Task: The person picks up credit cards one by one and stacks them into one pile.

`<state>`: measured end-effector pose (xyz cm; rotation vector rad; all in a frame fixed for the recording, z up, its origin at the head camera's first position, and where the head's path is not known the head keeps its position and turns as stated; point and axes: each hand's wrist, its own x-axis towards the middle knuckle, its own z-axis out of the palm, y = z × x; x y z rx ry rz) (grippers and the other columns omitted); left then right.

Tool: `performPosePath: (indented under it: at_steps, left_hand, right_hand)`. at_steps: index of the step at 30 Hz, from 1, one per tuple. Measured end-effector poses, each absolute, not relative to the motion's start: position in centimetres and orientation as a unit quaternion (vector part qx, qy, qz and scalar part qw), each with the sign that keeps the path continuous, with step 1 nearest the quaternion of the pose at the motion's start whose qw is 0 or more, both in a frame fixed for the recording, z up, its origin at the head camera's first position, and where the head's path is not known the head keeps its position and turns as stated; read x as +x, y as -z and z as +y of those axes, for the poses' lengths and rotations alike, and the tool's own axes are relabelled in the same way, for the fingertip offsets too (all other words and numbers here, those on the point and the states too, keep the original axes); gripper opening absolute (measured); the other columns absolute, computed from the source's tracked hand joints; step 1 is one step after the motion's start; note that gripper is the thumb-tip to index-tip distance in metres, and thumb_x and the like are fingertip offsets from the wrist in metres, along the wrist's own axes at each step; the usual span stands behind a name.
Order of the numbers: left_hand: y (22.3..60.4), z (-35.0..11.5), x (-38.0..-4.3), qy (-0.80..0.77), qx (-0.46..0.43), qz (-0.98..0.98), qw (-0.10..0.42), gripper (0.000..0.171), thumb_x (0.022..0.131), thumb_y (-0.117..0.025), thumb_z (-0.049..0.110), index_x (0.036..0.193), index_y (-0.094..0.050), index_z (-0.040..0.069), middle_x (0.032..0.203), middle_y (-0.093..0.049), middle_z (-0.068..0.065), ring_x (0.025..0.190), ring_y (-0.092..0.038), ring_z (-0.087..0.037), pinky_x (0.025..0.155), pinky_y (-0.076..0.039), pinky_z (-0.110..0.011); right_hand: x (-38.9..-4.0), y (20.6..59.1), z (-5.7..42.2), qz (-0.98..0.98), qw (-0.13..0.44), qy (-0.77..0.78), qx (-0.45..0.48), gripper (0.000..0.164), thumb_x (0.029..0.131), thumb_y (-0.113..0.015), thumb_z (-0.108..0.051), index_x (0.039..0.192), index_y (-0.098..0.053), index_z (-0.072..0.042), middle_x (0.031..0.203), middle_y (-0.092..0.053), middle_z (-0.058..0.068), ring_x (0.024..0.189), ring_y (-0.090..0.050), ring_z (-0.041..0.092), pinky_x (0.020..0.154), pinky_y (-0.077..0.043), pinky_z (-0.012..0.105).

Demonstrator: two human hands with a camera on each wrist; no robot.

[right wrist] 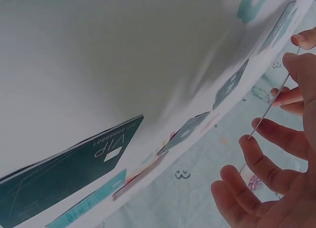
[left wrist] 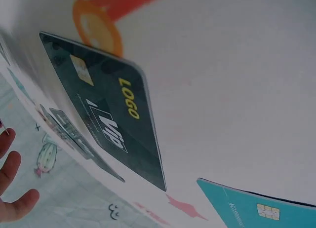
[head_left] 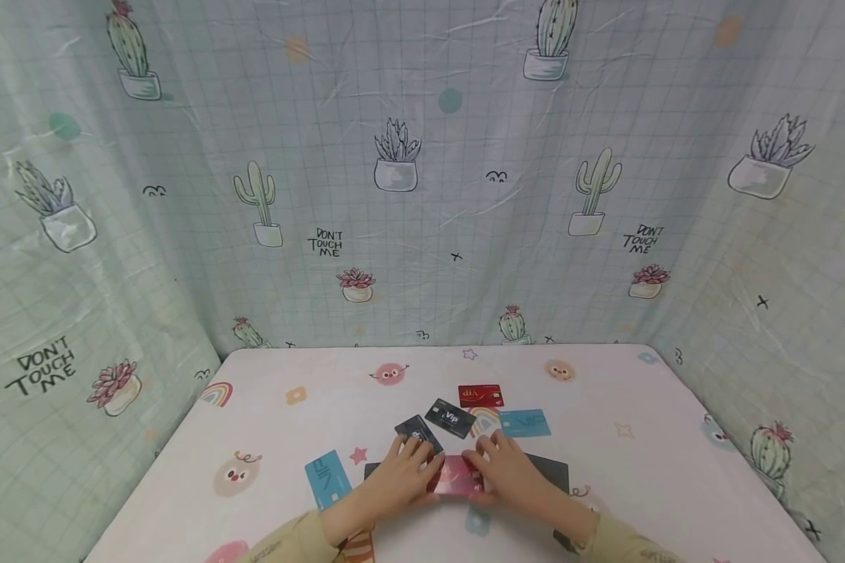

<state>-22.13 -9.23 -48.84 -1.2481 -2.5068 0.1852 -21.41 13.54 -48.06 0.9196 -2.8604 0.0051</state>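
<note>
A pinkish-red card [head_left: 458,475] is held up between both hands near the front of the table. My left hand [head_left: 400,475] grips its left end and my right hand [head_left: 508,471] its right end. The right wrist view shows the thin card edge-on, with the right hand's fingers [right wrist: 279,173] along it. In the left wrist view, the left hand's fingers [left wrist: 15,188] show at the left edge. Beyond the left hand lies a black card [head_left: 417,430]. Dark cards lie partly hidden by the left hand and beside the right forearm, one a VIP card [right wrist: 84,166].
Farther back lie a black VIP card [head_left: 451,417], a red VIP card [head_left: 480,396] and a blue card [head_left: 525,423]. Another blue card [head_left: 328,479] lies left of the left hand. A cactus-print curtain [head_left: 422,258] encloses the patterned tabletop [head_left: 267,414] at the back and sides.
</note>
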Motion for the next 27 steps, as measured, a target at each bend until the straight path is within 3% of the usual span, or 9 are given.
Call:
performPosePath:
  at_steps: [5, 9, 15, 21, 27]
  left_hand:
    - [48.7, -9.1, -22.6, -0.052, -0.448, -0.876, 0.174, 0.056, 0.082, -0.052, 0.052, 0.126, -0.048, 0.017, 0.112, -0.051, -0.002, 0.104, -0.045, -0.021, 0.093, -0.040, -0.043]
    - [48.6, -8.9, -23.1, -0.052, -0.455, -0.867, 0.199, 0.057, 0.080, -0.056, 0.050, 0.125, -0.050, 0.016, 0.108, -0.052, -0.002, 0.100, -0.043, -0.019, 0.090, -0.040, -0.041]
    - [48.6, -8.4, -23.9, -0.064, -0.454, -0.864, 0.209, 0.058, 0.079, -0.056, 0.052, 0.124, -0.051, 0.016, 0.107, -0.052, -0.002, 0.095, -0.042, -0.018, 0.087, -0.038, -0.037]
    - [48.5, -7.9, -24.7, -0.054, -0.453, -0.864, 0.212, 0.059, 0.078, -0.059, 0.051, 0.123, -0.052, 0.014, 0.111, -0.052, -0.004, 0.097, -0.043, -0.020, 0.086, -0.038, -0.039]
    - [48.4, -7.7, -25.5, -0.057, -0.452, -0.861, 0.226, 0.057, 0.079, -0.058, 0.051, 0.122, -0.053, 0.014, 0.108, -0.053, -0.003, 0.096, -0.043, -0.020, 0.086, -0.038, -0.038]
  right_hand:
    - [-21.8, 47.9, 13.9, -0.950, 0.073, -0.010, 0.304, 0.059, 0.070, -0.065, -0.054, 0.117, -0.054, -0.022, 0.098, -0.050, -0.001, 0.088, -0.041, 0.016, 0.074, -0.046, 0.032]
    - [-22.2, 47.8, 14.1, -0.951, 0.073, -0.010, 0.301, 0.058, 0.070, -0.065, -0.053, 0.118, -0.053, -0.021, 0.102, -0.050, 0.001, 0.092, -0.045, 0.020, 0.083, -0.047, 0.040]
    - [-22.7, 47.5, 14.5, -0.952, 0.071, -0.011, 0.298, 0.060, 0.070, -0.067, -0.051, 0.120, -0.053, -0.020, 0.102, -0.050, 0.001, 0.092, -0.042, 0.020, 0.077, -0.047, 0.036]
    - [-23.3, 47.4, 14.9, -0.951, 0.082, -0.020, 0.298, 0.061, 0.070, -0.067, -0.049, 0.121, -0.053, -0.018, 0.105, -0.051, 0.005, 0.098, -0.044, 0.025, 0.083, -0.047, 0.043]
    - [-24.0, 47.4, 15.1, -0.946, 0.110, -0.010, 0.304, 0.059, 0.068, -0.069, -0.049, 0.117, -0.055, -0.019, 0.100, -0.049, 0.001, 0.089, -0.039, 0.018, 0.072, -0.045, 0.034]
